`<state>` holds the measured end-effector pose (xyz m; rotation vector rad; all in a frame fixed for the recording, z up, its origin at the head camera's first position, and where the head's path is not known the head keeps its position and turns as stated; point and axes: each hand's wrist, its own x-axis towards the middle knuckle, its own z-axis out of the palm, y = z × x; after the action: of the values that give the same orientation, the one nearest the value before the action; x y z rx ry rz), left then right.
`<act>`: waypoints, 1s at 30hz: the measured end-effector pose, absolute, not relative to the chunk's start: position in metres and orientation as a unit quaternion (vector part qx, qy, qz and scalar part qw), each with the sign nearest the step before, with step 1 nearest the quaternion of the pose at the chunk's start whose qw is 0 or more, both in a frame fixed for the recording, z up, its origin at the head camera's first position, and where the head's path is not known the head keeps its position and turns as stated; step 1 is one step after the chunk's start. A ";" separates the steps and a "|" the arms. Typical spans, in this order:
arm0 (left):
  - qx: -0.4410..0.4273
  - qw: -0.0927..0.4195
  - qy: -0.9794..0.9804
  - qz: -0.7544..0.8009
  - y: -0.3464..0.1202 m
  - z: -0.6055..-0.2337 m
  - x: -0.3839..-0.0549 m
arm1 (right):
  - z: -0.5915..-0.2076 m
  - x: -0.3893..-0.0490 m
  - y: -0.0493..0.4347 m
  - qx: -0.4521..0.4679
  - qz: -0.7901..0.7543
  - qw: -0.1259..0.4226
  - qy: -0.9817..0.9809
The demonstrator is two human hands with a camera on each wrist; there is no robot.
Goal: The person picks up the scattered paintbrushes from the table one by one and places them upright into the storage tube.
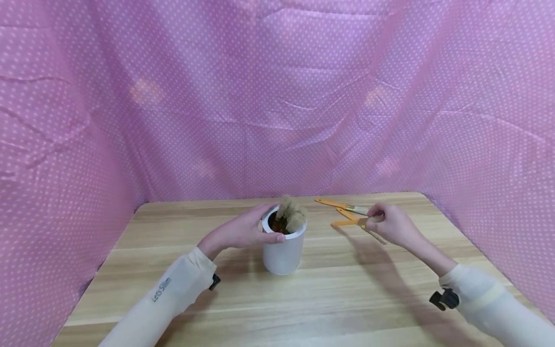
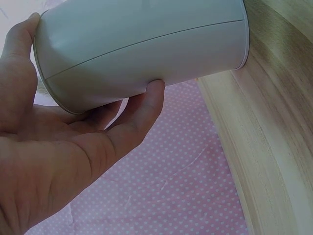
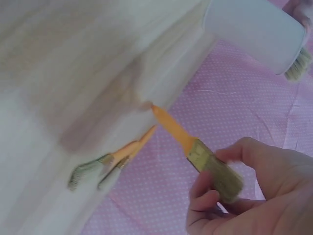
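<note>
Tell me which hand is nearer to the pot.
Left. The left hand holds the pot near its rim; the right hand is apart from it, off to the right, pinching a brush.

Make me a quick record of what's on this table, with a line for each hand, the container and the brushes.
Left hand: holds the container near its rim
Right hand: pinches a brush near its bristle end
Container: white, upright on the table
Inside: brushes, bristles up, exact count unclear
Loose brushes: two, orange-handled, lying on the table
Backdrop: pink cloth with pale dots
</note>
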<state>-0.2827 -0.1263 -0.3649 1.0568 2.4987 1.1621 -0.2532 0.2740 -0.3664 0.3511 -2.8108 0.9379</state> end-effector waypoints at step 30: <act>0.341 0.112 0.842 0.401 -0.129 -0.362 -0.279 | -0.246 -0.224 0.195 0.228 0.547 0.302 -0.747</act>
<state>-0.2787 -0.1286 -0.3620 1.0027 2.4735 1.1788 -0.2240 0.1954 -0.2456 0.6044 -1.9800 1.4508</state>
